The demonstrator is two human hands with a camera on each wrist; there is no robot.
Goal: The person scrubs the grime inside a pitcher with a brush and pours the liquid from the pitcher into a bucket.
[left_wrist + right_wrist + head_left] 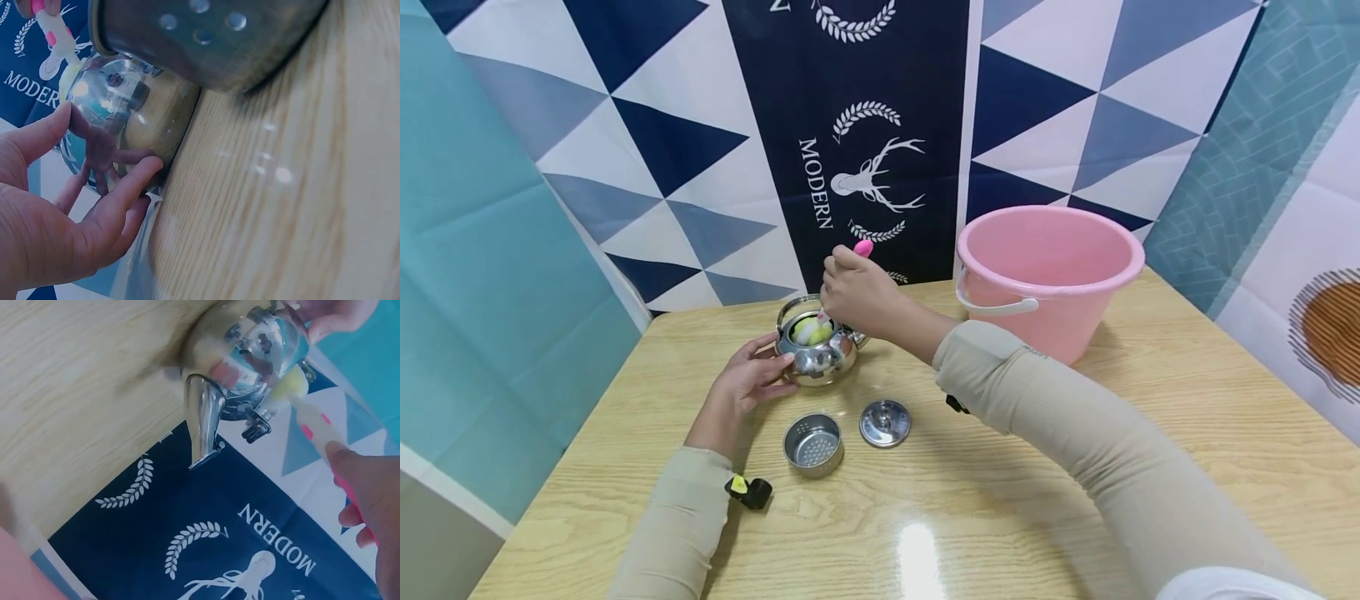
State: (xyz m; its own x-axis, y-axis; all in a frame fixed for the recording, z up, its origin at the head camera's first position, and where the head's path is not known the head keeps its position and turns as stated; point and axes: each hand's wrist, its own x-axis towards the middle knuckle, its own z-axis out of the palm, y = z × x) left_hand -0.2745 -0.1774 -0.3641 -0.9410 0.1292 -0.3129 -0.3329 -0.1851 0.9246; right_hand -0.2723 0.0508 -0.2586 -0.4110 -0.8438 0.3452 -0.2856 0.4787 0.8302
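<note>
A shiny steel teapot (822,363) stands uncovered on the table, its opening facing up. My right hand (861,292) grips the pink-and-white handle (320,428) of a bottle brush with a yellow-and-white sponge head (812,331). That head sits inside the teapot's mouth, its lower part hidden. My left hand (751,377) rests spread against the teapot's side, fingers mostly straight, and is mirrored in the metal (103,147). In front of the pot lie a perforated steel strainer basket (814,447) and a round steel lid (885,423).
A pink bucket (1037,325) with a white handle stands to the right of the teapot. Behind the wooden table (820,542) hangs a patterned cloth (865,83). In the left wrist view the strainer basket (206,47) looms close.
</note>
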